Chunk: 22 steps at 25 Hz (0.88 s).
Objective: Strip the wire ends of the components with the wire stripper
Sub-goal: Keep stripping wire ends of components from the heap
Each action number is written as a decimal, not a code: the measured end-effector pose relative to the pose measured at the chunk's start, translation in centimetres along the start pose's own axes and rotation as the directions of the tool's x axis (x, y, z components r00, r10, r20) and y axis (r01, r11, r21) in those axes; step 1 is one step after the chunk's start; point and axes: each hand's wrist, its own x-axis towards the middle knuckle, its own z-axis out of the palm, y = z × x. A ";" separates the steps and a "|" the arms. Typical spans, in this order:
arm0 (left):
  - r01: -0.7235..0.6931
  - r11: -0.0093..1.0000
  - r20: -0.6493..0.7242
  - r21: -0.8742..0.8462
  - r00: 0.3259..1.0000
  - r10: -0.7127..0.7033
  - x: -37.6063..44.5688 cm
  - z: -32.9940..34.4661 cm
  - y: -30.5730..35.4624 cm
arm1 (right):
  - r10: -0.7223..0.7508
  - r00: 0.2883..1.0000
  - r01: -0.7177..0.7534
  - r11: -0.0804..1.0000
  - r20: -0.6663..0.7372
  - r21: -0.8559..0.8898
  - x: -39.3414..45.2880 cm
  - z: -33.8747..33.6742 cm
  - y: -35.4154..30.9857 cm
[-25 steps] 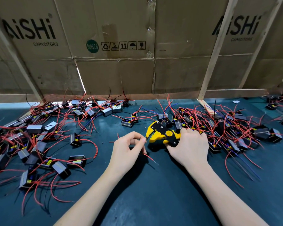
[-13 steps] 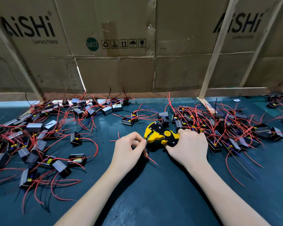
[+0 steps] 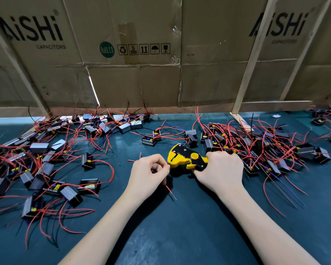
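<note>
1. No container stood on the bench (image 3: pixel 180 236); the components lay loose on its dark mat in two heaps, one on the left (image 3: pixel 46 165) and one on the right (image 3: pixel 266 148), each a tangle of small black housings and red wires.
2. Cardboard sheets (image 3: pixel 134 73) printed "AiSHi CAPACITORS", braced by wooden battens (image 3: pixel 250 60), closed off the far edge of the bench.
3. Both of my forearms reached forward from the near edge and met at the centre of the bench.
4. My right hand (image 3: pixel 221 170) was curled round the handles of the wire stripper (image 3: pixel 185 157), gripping them, with the yellow-and-black head pointing left.
5. My left hand (image 3: pixel 148 172) had thumb and forefinger pinched together on a red wire (image 3: pixel 169 190), right at the mouth of the stripper head.
6. The free end of that wire trailed down and toward me, below my left hand, ending in a bare tip.
7. Whether the wire end sat inside the stripper's mouth could not be determined.
</note>
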 end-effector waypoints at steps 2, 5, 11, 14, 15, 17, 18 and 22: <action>0.002 1.000 0.024 -0.005 1.000 -0.002 0.2 -0.4 -0.2 | 0.027 1.000 -0.027 1.000 0.016 0.004 -0.1 0.1 -0.1; -0.003 0.997 0.213 -0.074 0.977 0.019 0.5 -1.5 -0.6 | 0.078 0.997 -0.078 0.997 0.003 0.013 0.0 0.0 0.1; -0.088 0.996 0.476 -0.016 0.875 0.085 0.5 -2.8 -1.0 | 0.086 0.987 -0.077 0.994 -0.137 0.071 0.2 0.7 1.7; -0.131 0.990 0.472 0.049 0.877 0.092 0.5 -2.9 -1.1 | 0.114 0.982 -0.097 0.989 -0.153 0.116 0.2 1.0 2.1; -0.148 0.987 0.444 0.059 0.890 0.107 0.5 -2.7 -1.1 | 0.119 0.981 -0.099 0.987 -0.156 0.125 0.2 1.0 2.1; -0.152 0.987 0.347 0.046 0.929 0.127 0.5 -2.2 -1.1 | 0.117 0.983 -0.100 0.988 -0.142 0.117 0.2 0.9 2.1; -0.122 0.992 0.292 0.018 0.950 0.112 0.5 -2.0 -1.1 | 0.110 0.985 -0.097 0.990 -0.132 0.104 0.2 0.9 2.0; 0.004 0.990 0.131 -0.139 0.991 0.014 0.7 -0.9 -1.2 | 0.073 0.991 -0.066 0.996 -0.114 0.061 0.0 0.9 1.6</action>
